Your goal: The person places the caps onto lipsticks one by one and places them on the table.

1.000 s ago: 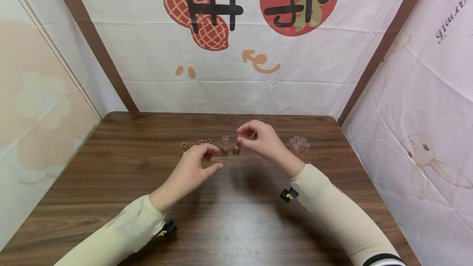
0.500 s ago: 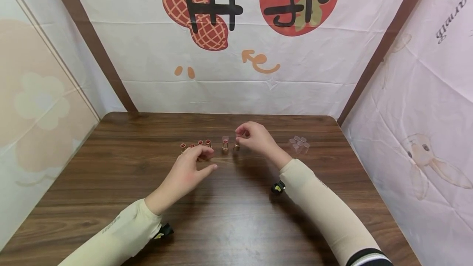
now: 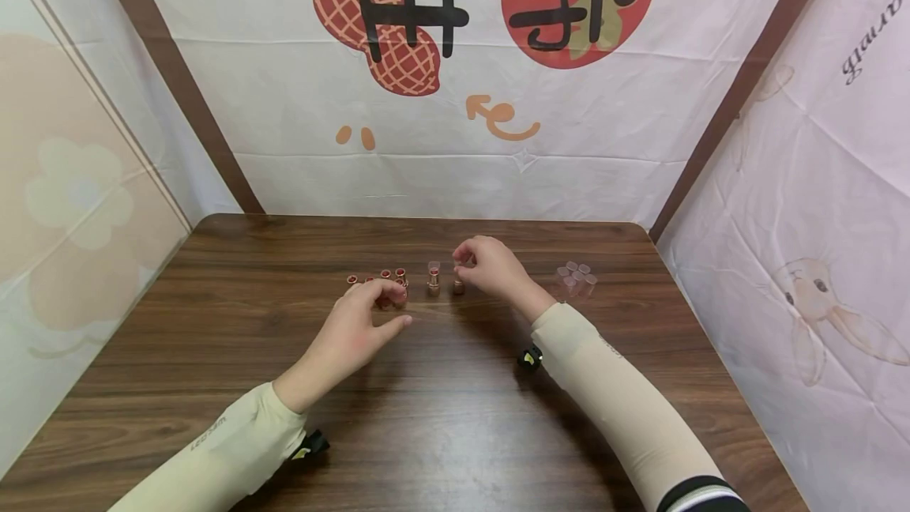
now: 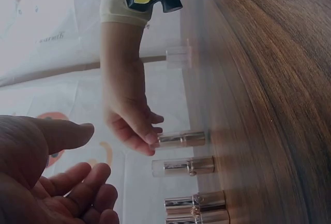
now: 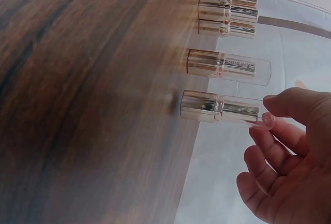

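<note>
My right hand [image 3: 492,267] pinches the clear cap [image 5: 267,120] on a gold lipstick [image 5: 199,106] by its top, between thumb and index finger. That lipstick stands upright, its base at the table. Beside it is another gold lipstick [image 5: 204,62] wearing a clear cap, upright and untouched. My left hand [image 3: 359,330] hovers in front of the group of uncapped lipsticks [image 3: 401,273], thumb and fingers apart, holding nothing. In the head view it partly hides several of them; their red tips show in the gold tubes.
Several loose clear caps [image 3: 574,279] stand clustered on the right part of the brown wooden table [image 3: 441,417]. A printed white cloth [image 3: 284,117] hangs behind the table's far edge, with more cloth at both sides.
The lipstick under my right hand was tilted and now stands upright, slightly further right. My right forearm has shifted left, and my left hand has drawn slightly left.
</note>
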Demonstrator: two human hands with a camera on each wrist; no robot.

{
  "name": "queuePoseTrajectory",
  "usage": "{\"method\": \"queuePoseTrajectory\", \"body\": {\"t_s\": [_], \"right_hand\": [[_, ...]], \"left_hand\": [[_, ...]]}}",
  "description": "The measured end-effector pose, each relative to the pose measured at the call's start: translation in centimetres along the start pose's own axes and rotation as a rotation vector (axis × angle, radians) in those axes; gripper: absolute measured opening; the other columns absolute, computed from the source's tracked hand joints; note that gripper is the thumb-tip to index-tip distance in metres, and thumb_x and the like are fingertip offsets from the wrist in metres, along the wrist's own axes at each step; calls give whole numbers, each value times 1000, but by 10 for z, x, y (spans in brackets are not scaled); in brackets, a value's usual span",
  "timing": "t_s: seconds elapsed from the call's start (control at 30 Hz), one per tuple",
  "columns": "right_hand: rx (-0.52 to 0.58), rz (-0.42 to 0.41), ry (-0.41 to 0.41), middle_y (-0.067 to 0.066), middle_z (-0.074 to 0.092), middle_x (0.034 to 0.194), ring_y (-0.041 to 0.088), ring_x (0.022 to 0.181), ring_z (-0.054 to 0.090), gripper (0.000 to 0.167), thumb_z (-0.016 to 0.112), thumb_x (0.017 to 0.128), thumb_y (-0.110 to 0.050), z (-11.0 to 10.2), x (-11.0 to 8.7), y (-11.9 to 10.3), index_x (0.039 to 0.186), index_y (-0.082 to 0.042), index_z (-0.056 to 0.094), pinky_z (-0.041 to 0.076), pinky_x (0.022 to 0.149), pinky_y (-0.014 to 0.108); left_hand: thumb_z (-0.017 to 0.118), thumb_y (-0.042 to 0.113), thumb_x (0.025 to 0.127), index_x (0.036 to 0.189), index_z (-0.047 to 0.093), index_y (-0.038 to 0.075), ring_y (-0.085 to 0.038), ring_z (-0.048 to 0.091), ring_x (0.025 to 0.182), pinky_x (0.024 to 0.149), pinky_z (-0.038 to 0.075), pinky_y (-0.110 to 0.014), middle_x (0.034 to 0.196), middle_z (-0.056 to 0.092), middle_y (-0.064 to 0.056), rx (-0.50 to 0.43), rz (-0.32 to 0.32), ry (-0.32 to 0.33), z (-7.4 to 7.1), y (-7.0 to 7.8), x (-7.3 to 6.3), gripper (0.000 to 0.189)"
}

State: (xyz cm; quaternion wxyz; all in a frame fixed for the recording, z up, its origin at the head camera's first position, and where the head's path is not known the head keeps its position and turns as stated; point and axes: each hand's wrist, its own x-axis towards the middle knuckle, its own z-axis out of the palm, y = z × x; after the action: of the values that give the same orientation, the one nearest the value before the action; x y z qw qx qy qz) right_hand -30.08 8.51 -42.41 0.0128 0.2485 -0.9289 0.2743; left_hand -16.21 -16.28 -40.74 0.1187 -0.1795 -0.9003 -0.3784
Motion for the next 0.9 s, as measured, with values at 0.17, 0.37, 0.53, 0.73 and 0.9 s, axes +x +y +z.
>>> {"method": "queuePoseTrajectory", "body": {"t_s": [0.17,0.37,0.53,0.73,0.9], "right_hand": [[-1,5,-11,-3,67,105,14,95,61,18,73,94,-23,2,0,5,109,-15,74,53,85,35],[14,1,-17,-3,67,109,15,98,61,21,72,94,-23,3,0,7,112,-13,74,53,86,36],[-2,0,-20,-2,68,110,16,100,62,22,73,94,-23,1,0,6,114,-15,73,53,88,36],[-58,-1,10,4,67,122,23,112,63,38,76,93,-26,-10,-8,-3,127,-11,69,51,98,41],[-20,-16,70,3,67,125,26,116,63,38,76,93,-25,-32,-21,-15,128,-13,69,51,99,41]], "left_hand": [[83,17,86,113,68,9,-19,62,97,92,49,-41,104,70,-1,2,-20,12,-4,-1,3,32],[82,20,88,120,66,6,-26,58,99,89,43,-44,108,71,-6,51,-74,20,-14,-4,10,37],[79,21,91,127,61,2,-34,61,108,96,44,-50,118,69,-13,76,-115,22,-33,-11,24,45],[72,13,93,130,58,0,-38,59,114,99,45,-54,123,65,-19,100,-142,25,-53,-25,34,42],[64,5,90,132,57,-4,-40,59,113,98,46,-55,125,63,-22,119,-179,3,-58,-44,36,43]]}}
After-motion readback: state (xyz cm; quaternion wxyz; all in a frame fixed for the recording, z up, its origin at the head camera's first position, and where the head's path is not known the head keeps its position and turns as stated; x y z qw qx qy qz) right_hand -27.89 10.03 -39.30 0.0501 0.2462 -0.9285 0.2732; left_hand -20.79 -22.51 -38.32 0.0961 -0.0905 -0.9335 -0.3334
